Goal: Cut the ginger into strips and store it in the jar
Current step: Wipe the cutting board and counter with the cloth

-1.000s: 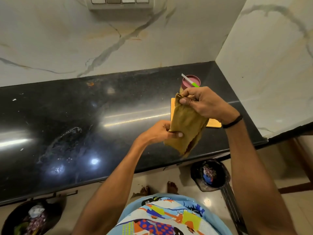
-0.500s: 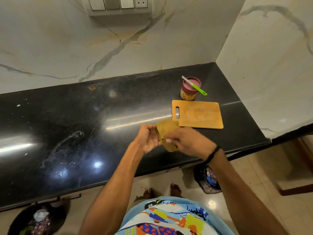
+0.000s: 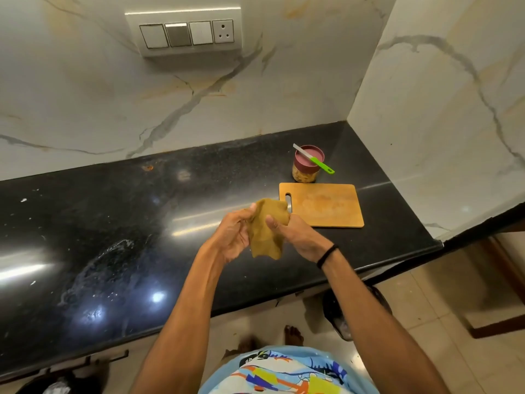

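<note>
A mustard-yellow cloth hangs between my two hands above the black counter. My left hand grips its left side and my right hand holds its right side, thumb pressed on the front. To the right lies a bare wooden cutting board. Behind the board stands a jar with a maroon lid and ginger pieces inside. A green-handled knife lies across the lid.
Marble walls close the back and right of the counter, with a switch panel above. Wet smears mark the counter's left part. A dark bin stands on the floor under the counter's edge, and another sits at bottom left.
My right hand came down from in front of the jar to counter height. The cloth, first hanging long, is now bunched between both hands, leaving the board and jar in plain sight.
</note>
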The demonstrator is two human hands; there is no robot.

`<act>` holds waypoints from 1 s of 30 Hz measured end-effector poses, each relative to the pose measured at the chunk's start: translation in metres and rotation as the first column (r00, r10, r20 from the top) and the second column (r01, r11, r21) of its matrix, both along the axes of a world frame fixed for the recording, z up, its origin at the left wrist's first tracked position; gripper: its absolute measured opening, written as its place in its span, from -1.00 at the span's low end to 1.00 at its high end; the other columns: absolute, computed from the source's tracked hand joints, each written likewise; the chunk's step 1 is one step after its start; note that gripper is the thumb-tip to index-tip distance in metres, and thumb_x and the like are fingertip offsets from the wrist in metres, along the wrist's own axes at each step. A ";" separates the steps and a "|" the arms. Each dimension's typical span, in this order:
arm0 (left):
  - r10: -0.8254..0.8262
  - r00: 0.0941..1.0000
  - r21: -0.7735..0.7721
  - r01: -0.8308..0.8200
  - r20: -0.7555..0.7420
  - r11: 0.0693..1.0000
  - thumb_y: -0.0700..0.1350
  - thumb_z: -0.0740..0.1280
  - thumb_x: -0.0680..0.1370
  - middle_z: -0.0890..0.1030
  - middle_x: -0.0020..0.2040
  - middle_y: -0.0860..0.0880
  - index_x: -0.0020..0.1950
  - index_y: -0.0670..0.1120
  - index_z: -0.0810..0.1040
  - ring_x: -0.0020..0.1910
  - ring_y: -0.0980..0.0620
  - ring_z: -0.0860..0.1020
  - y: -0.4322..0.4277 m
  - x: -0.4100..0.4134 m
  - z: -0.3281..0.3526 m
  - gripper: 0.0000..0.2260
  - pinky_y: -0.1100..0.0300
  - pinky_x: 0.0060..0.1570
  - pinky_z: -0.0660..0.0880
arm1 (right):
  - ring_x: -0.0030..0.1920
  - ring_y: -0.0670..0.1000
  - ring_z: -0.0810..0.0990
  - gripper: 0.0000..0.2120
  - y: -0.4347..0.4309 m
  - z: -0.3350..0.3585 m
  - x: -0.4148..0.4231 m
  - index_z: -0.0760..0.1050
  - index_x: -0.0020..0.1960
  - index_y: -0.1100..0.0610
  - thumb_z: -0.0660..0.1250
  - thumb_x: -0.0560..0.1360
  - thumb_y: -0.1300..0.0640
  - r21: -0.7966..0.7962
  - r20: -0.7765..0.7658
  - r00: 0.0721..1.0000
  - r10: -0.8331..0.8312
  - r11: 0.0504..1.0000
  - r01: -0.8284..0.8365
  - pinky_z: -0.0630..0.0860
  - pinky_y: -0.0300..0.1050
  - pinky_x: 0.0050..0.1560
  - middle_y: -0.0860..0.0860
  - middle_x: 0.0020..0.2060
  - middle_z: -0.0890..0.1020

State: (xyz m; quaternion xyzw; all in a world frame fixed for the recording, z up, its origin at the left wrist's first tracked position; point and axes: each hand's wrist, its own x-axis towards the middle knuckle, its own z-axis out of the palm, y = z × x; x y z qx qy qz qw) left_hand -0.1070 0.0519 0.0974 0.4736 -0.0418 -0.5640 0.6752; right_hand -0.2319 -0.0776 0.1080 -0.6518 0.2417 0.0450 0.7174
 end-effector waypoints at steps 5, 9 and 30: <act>0.025 0.966 0.111 -0.055 0.259 0.992 0.07 0.18 0.69 0.67 0.14 -0.26 0.27 -0.24 0.55 0.06 -0.16 0.68 0.001 0.017 0.015 -0.60 -0.09 -0.03 0.65 | 0.16 0.06 0.62 -0.60 0.005 0.000 0.005 0.51 0.27 0.16 0.41 0.51 -0.01 0.035 0.085 0.995 -0.055 0.998 0.052 0.52 0.14 0.23 0.05 0.13 0.66; 0.018 0.947 0.190 -0.083 0.322 0.978 0.22 0.19 0.63 0.70 0.10 -0.16 0.25 -0.15 0.59 0.08 -0.15 0.68 0.005 0.024 0.027 -0.52 -0.14 0.04 0.63 | 0.12 0.05 0.64 -0.52 0.007 0.005 0.012 0.54 0.24 0.12 0.48 0.43 -0.11 -0.017 0.103 0.985 -0.141 0.989 0.144 0.55 0.20 0.18 0.02 0.10 0.67; -0.026 0.973 0.059 0.013 0.230 0.998 -0.28 0.49 0.44 0.62 0.25 -0.23 0.42 -0.16 0.45 0.21 -0.23 0.61 0.036 0.025 0.029 -0.44 -0.16 0.11 0.60 | 0.22 0.19 0.57 -0.44 0.003 0.008 0.016 0.40 0.36 0.10 0.51 0.41 0.14 0.321 0.051 0.979 -0.195 0.932 0.169 0.49 0.29 0.21 0.12 0.23 0.58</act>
